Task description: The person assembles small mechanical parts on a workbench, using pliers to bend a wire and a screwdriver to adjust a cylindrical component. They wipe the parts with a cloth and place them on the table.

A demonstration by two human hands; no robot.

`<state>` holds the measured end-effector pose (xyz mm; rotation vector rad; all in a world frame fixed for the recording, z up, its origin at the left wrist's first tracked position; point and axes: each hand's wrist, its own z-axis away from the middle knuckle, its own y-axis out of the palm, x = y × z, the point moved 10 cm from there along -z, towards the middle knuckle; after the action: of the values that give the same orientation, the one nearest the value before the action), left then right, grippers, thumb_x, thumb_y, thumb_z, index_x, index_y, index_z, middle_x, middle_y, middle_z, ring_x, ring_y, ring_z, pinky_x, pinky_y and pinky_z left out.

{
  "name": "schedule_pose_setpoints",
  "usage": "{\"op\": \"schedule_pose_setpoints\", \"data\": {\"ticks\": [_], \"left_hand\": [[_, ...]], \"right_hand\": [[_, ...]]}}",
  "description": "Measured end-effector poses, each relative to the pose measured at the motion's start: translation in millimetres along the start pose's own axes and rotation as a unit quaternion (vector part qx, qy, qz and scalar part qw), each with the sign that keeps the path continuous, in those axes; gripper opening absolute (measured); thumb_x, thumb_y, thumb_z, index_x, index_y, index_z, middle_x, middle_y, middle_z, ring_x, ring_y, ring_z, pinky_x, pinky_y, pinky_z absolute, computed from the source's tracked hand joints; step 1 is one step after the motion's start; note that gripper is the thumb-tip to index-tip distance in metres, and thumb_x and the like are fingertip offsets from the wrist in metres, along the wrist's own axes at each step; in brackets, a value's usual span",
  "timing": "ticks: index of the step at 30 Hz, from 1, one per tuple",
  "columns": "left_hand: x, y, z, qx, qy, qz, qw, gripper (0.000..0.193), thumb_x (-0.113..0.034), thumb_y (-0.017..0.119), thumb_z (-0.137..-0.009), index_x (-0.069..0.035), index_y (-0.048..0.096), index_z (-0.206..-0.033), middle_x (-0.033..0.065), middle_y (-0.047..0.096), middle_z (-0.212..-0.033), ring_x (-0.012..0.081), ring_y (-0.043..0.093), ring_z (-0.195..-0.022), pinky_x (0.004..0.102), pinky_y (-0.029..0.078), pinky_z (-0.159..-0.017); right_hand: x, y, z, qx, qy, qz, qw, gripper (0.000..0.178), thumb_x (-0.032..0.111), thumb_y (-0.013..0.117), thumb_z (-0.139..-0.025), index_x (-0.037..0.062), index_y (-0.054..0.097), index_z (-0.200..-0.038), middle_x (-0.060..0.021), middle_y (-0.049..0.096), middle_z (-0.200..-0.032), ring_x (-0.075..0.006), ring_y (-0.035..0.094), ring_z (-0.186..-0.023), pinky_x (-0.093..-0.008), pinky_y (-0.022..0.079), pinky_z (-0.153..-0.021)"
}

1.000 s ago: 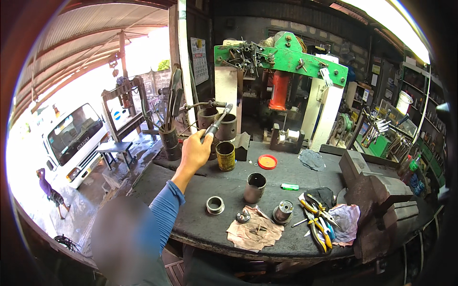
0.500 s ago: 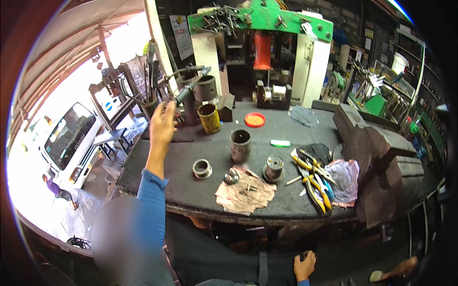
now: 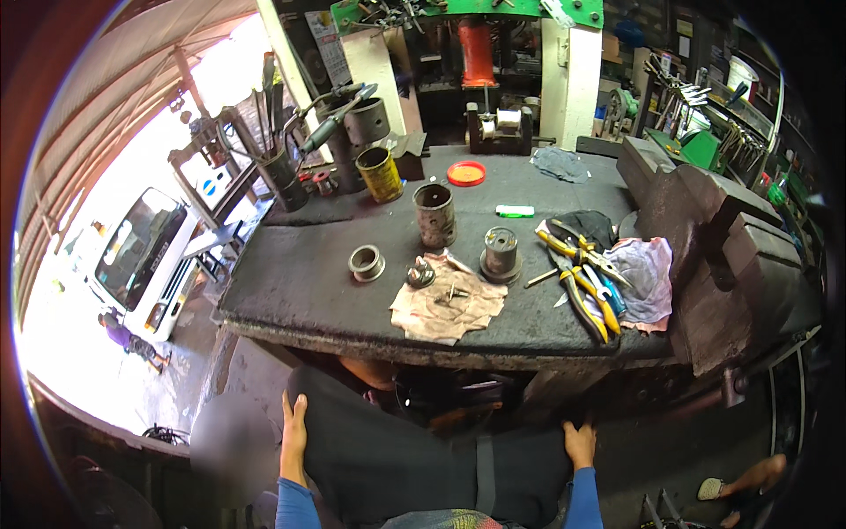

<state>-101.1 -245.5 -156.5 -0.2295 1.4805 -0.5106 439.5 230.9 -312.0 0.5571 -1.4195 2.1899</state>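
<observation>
My left hand [image 3: 295,432] lies along my left leg, in dark trousers [image 3: 370,450], thumb and fingers apart and holding nothing. On the other knee rests my right hand [image 3: 579,443], fingers stretched over its edge. Beyond them, a stained cloth [image 3: 432,317] on the workbench bears small metal parts [image 3: 421,276]. Around the cloth stand a flanged metal ring [image 3: 366,263], an upright metal sleeve [image 3: 434,216] and a round flanged part [image 3: 500,256]. Several yellow-handled pliers [image 3: 582,291] lie to the right. A tool with a dark green handle [image 3: 322,134] leans at the back left, against metal cylinders [image 3: 366,121].
The workbench's front edge [image 3: 441,353] runs just beyond my knees. A big bench vise [image 3: 714,264] takes up its right end. At the back are a yellow tin [image 3: 381,176], a red lid [image 3: 466,173] and a press [image 3: 477,57]. Another person's foot [image 3: 710,489] shows at lower right.
My left hand has let go of the green-handled tool at the back left and come down to my leg. My right hand has shifted slightly on the knee. The view has tipped downward.
</observation>
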Motion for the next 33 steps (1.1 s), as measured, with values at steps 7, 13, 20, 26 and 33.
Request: {"op": "schedule_pose_setpoints", "data": {"ticks": [7, 13, 20, 26, 33], "left_hand": [[-19, -54, -16, 0.001, 0.071, -0.178, 0.982, 0.074, -0.038, 0.068, -0.107, 0.008, 0.049, -0.161, 0.0307, 0.064, -0.152, 0.0324, 0.062, -0.142, 0.0360, 0.046, -0.118], [-133, -140, -36, 0.006, 0.141, 0.003, 0.990, 0.041, -0.017, 0.058, -0.110, 0.006, 0.068, -0.143, 0.0112, 0.079, -0.092, 0.0124, 0.069, -0.068, 0.0258, 0.055, -0.061], [-290, -36, 24, 0.193, 0.261, -0.034, 0.945, 0.038, -0.017, 0.067, -0.109, 0.004, 0.071, -0.141, 0.0118, 0.082, -0.109, 0.0130, 0.074, -0.093, 0.0284, 0.059, -0.085], [-298, 10, 37, 0.288, 0.275, -0.142, 0.906, 0.040, -0.017, 0.074, -0.104, 0.004, 0.072, -0.138, 0.0186, 0.082, -0.118, 0.0166, 0.074, -0.109, 0.0348, 0.057, -0.101], [-337, 40, 44, 0.326, 0.323, -0.173, 0.872, 0.045, -0.016, 0.080, -0.098, 0.002, 0.072, -0.139, 0.0200, 0.081, -0.116, 0.0204, 0.078, -0.101, 0.0356, 0.061, -0.094]], "right_hand": [[90, 14, 34, 0.015, -0.256, 0.179, 0.950, 0.057, 0.042, 0.070, -0.097, 0.0145, 0.070, -0.147, -0.0184, 0.052, -0.167, -0.0488, 0.039, -0.157, -0.0669, 0.025, -0.129], [95, -6, 61, 0.039, -0.343, 0.167, 0.924, 0.044, 0.041, 0.071, -0.096, 0.0155, 0.080, -0.132, -0.0096, 0.063, -0.158, -0.0455, 0.042, -0.155, -0.0645, 0.027, -0.128], [75, -23, 70, 0.013, -0.342, 0.128, 0.931, 0.038, 0.035, 0.071, -0.096, 0.0158, 0.080, -0.127, -0.0088, 0.064, -0.155, -0.0450, 0.040, -0.156, -0.0612, 0.026, -0.130], [67, -19, 84, -0.015, -0.325, 0.071, 0.943, 0.032, 0.026, 0.071, -0.094, 0.0154, 0.081, -0.122, -0.0088, 0.064, -0.154, -0.0448, 0.040, -0.156, -0.0604, 0.025, -0.131], [84, -6, 74, -0.033, -0.325, 0.063, 0.943, 0.032, 0.029, 0.069, -0.094, 0.0150, 0.082, -0.120, -0.0079, 0.068, -0.150, -0.0435, 0.045, -0.152, -0.0571, 0.028, -0.128]]}}
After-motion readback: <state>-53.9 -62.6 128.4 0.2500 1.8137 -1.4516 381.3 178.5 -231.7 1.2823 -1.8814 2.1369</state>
